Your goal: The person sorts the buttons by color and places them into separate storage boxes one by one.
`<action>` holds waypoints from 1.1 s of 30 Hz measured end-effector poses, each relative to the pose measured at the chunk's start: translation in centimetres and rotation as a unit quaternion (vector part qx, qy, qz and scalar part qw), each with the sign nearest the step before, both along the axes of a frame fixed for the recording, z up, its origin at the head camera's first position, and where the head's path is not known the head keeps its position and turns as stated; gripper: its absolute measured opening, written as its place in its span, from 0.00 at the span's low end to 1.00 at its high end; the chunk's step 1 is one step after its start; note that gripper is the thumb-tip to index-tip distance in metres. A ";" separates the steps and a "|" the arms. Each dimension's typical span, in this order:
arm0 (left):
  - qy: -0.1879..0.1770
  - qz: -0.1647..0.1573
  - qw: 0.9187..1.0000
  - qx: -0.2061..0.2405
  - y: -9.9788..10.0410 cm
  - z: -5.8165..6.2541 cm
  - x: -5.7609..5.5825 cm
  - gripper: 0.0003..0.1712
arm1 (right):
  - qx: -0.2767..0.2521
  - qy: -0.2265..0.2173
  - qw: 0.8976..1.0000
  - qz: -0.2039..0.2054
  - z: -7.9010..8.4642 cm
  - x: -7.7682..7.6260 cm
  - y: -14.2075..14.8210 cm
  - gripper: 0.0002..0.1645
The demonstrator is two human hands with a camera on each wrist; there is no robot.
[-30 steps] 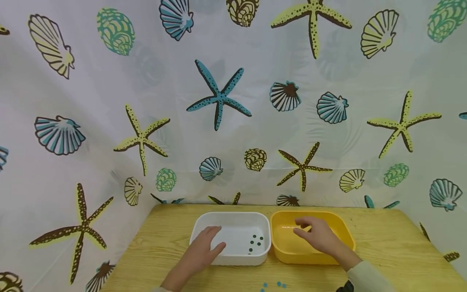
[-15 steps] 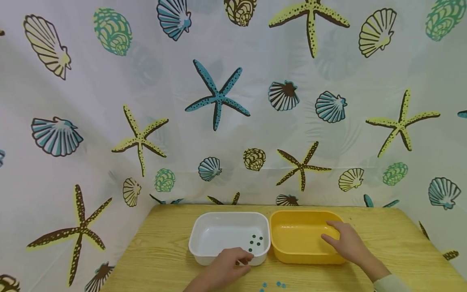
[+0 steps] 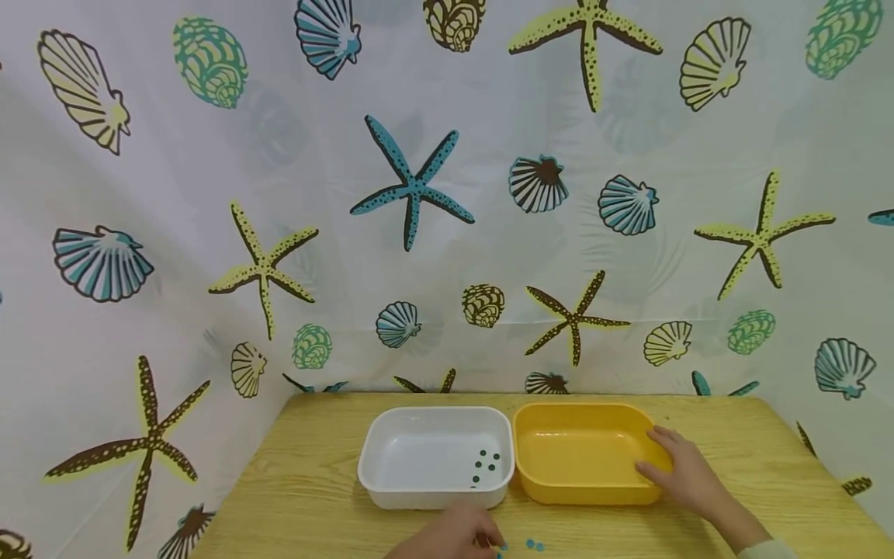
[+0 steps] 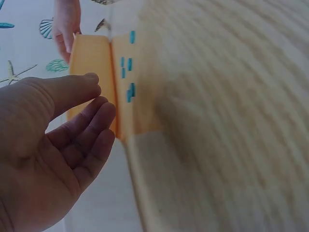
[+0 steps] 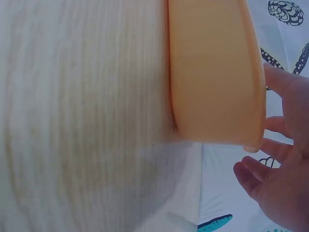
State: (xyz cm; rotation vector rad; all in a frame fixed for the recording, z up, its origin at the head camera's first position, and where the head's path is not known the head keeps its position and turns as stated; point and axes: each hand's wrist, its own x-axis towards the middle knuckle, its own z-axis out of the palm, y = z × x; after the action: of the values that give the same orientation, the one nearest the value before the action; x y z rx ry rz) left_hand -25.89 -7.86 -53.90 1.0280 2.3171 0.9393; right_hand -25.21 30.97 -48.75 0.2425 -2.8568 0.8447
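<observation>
A white curtain (image 3: pixel 482 256) printed with starfish and shells fills the space behind me and to both sides. Before it lies my counter (image 3: pixel 307 497), with pale wood grain. Two tubs sit side by side towards its far edge: the yellow tub (image 3: pixel 587 494) on my right and the white tub (image 3: pixel 426 501) on my left, their near corners close together.

My right hand (image 3: pixel 684 470) is over the right end of the yellow tub, fingers apart and loosely bent at the rim, thumb on the inner side; how firmly they touch I can't tell. A pale sleeve (image 3: pixel 767 550) shows at that forearm. My left hand (image 3: pixel 461 534) is low in front of the white tub, a little blurred from above, its fingers bent towards the thumb with a gap between them and nothing held.

Smallest are the bits. Dark green bits (image 3: pixel 478 464) lie scattered in the right part of the white tub, one partly hidden by the near wall. Blue bits (image 3: pixel 530 543) lie on the counter in front of the tubs, a couple of them right by my left fingertips.
</observation>
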 end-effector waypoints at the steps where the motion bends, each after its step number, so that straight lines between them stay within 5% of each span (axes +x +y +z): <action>1: -0.005 0.001 1.000 -0.002 0.1 -0.5 -0.2 0.08 | -0.005 -0.008 1.000 0.002 -0.1 0.0 0.1 0.43; 4: -0.036 0.013 0.999 0.001 0.5 0.2 0.5 0.07 | -0.023 -0.030 0.999 0.008 -0.5 0.2 0.5 0.46; 8: -0.071 0.043 0.997 -0.006 0.9 2.6 2.2 0.04 | -0.038 -0.042 0.998 0.016 -1.0 0.1 0.8 0.50; 14: -0.055 0.021 0.998 -0.023 0.9 1.5 1.4 0.04 | -0.043 -0.058 0.997 0.026 -1.8 -0.2 1.2 0.53; 20: -0.053 0.013 0.998 -0.025 0.6 1.7 1.4 0.04 | -0.055 -0.071 0.995 0.036 -2.0 -0.2 1.4 0.54; 27: -0.076 0.048 0.996 -0.021 0.7 2.4 2.2 0.02 | -0.048 -0.069 0.996 0.039 -2.4 -0.2 1.4 0.54; 33: -0.032 0.021 0.998 -0.043 0.7 1.5 1.5 0.02 | -0.051 -0.067 0.996 0.043 -2.5 -0.1 1.4 0.53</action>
State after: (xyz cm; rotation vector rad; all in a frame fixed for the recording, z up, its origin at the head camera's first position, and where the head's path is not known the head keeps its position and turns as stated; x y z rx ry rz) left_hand -24.41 -7.18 -52.37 0.9046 2.3121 0.8682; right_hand -25.27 32.38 -51.20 0.3095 -2.9324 1.0592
